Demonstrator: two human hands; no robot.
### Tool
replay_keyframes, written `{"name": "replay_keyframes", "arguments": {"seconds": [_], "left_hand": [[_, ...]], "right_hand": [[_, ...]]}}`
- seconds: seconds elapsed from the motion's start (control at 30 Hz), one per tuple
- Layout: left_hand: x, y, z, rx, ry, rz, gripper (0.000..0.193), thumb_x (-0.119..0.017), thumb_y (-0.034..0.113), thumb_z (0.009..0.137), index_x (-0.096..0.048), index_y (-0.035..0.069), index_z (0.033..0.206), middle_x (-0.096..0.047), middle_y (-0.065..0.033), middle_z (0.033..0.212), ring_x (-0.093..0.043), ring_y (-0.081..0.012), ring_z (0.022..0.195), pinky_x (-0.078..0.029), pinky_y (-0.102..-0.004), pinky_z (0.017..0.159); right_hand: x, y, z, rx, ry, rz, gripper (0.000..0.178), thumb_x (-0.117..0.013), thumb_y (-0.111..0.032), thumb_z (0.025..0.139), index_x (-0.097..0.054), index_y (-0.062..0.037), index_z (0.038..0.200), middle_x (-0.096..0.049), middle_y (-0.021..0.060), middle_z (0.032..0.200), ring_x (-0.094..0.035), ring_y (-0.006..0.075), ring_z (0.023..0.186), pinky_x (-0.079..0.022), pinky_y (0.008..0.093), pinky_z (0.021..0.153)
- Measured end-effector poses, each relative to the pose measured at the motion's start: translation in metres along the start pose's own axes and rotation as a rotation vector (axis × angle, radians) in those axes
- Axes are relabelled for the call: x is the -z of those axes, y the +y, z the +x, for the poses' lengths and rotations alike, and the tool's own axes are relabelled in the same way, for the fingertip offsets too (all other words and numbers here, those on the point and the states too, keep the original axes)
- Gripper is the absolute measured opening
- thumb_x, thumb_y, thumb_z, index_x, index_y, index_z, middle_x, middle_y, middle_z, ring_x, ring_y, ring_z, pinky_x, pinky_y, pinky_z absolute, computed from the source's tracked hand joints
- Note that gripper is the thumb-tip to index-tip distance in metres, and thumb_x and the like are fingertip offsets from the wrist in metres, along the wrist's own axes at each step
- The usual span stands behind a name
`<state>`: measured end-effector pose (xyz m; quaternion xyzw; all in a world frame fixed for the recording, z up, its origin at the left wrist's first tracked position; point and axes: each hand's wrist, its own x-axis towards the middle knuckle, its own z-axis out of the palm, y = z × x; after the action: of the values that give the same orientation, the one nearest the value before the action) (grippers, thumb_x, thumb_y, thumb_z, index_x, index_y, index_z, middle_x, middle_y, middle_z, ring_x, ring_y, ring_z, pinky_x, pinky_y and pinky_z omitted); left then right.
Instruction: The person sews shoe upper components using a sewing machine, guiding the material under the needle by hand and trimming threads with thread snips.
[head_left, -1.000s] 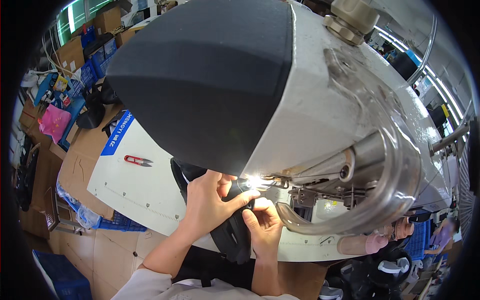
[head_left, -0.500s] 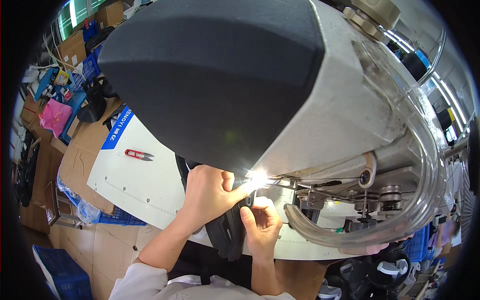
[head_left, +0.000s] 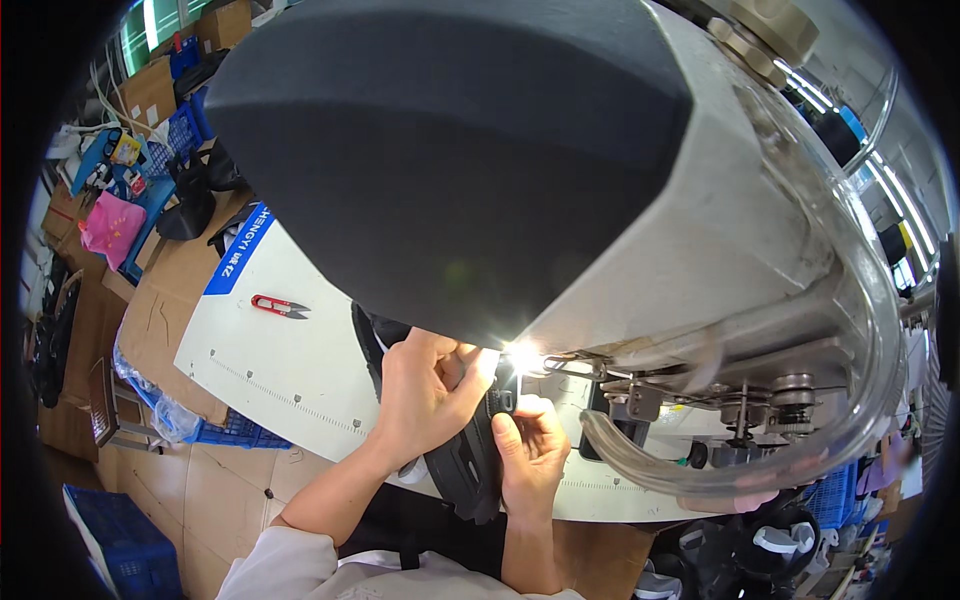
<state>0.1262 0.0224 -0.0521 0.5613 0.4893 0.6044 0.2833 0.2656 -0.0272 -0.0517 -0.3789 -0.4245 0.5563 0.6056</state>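
Observation:
Under the sewing machine (head_left: 440,200), with its dark cover and grey metal head, both my hands hold a black padded piece (head_left: 462,468). It hangs over the front of the white table, toward my lap. My left hand (head_left: 415,395) is closed on its upper part, thumb and bent fingers near the bright lamp (head_left: 524,357). My right hand (head_left: 535,450) grips its right edge, thumb in front, just below a small dark buckle-like part (head_left: 503,400). The machine's head and the glare hide the needle area and some left fingertips.
Red-handled thread snips (head_left: 280,307) lie on the white table (head_left: 255,350) at left. A clear bent tube (head_left: 720,485) curves round the machine's right side. Blue crates (head_left: 125,545) stand on the floor at left; black and white items (head_left: 760,545) are piled at lower right.
My left thumb and fingers have drawn back slightly from the lamp and bent more. The machine appears shifted a little to the right in view. Both hands still hold the black piece.

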Motion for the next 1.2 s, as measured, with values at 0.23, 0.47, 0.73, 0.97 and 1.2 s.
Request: {"name": "replay_keyframes", "arguments": {"seconds": [0.23, 0.47, 0.73, 0.97, 1.2], "left_hand": [[-0.010, -0.008, 0.008, -0.121, 0.117, 0.103, 0.010, -0.064, -0.003, 0.078, -0.063, 0.003, 0.086, -0.053, -0.0005, 0.056, -0.042, -0.0066, 0.042, -0.032, -0.0240, 0.044], [0.004, 0.010, 0.028, -0.136, -0.056, 0.091, 0.012, -0.064, -0.005, 0.076, -0.065, 0.002, 0.086, -0.054, -0.0005, 0.066, -0.042, -0.0064, 0.048, -0.030, -0.0242, 0.045], [0.016, 0.046, 0.041, -0.246, -0.115, 0.318, 0.013, -0.065, -0.004, 0.074, -0.066, 0.001, 0.086, -0.056, -0.0041, 0.067, -0.046, -0.0118, 0.050, -0.035, -0.0284, 0.048], [0.028, 0.051, 0.046, -0.298, -0.130, 0.263, 0.008, -0.066, -0.001, 0.079, -0.065, 0.000, 0.087, -0.063, -0.0081, 0.074, -0.058, -0.0167, 0.065, -0.043, -0.0296, 0.058], [0.036, 0.074, 0.017, -0.369, 0.056, 0.445, 0.013, -0.071, -0.001, 0.081, -0.062, 0.004, 0.088, -0.061, -0.0023, 0.071, -0.053, -0.0098, 0.061, -0.041, -0.0229, 0.054]], "right_hand": [[-0.006, -0.005, 0.003, -0.005, 0.030, -0.047, 0.013, -0.067, -0.002, 0.091, -0.059, -0.0017, 0.101, -0.060, 0.0011, 0.094, -0.054, 0.0057, 0.085, -0.043, 0.0203, 0.079], [-0.019, -0.005, 0.003, 0.069, 0.086, -0.101, 0.012, -0.067, -0.001, 0.091, -0.059, -0.0008, 0.100, -0.058, -0.0003, 0.090, -0.052, 0.0043, 0.082, -0.042, 0.0181, 0.075], [-0.026, -0.011, 0.008, 0.026, 0.162, -0.123, 0.007, -0.066, -0.002, 0.091, -0.062, 0.0007, 0.097, -0.061, 0.0000, 0.085, -0.052, 0.0037, 0.076, -0.042, 0.0175, 0.071], [-0.024, -0.003, 0.006, -0.012, 0.200, -0.060, 0.011, -0.064, -0.003, 0.092, -0.062, 0.0031, 0.102, -0.063, 0.0043, 0.091, -0.056, 0.0055, 0.079, -0.045, 0.0189, 0.073], [0.033, 0.060, -0.009, -0.466, -0.245, 0.407, 0.064, -0.062, -0.053, 0.092, -0.049, -0.0012, 0.127, -0.066, 0.0139, 0.095, -0.066, 0.0148, 0.070, -0.054, 0.0216, 0.055]]}}
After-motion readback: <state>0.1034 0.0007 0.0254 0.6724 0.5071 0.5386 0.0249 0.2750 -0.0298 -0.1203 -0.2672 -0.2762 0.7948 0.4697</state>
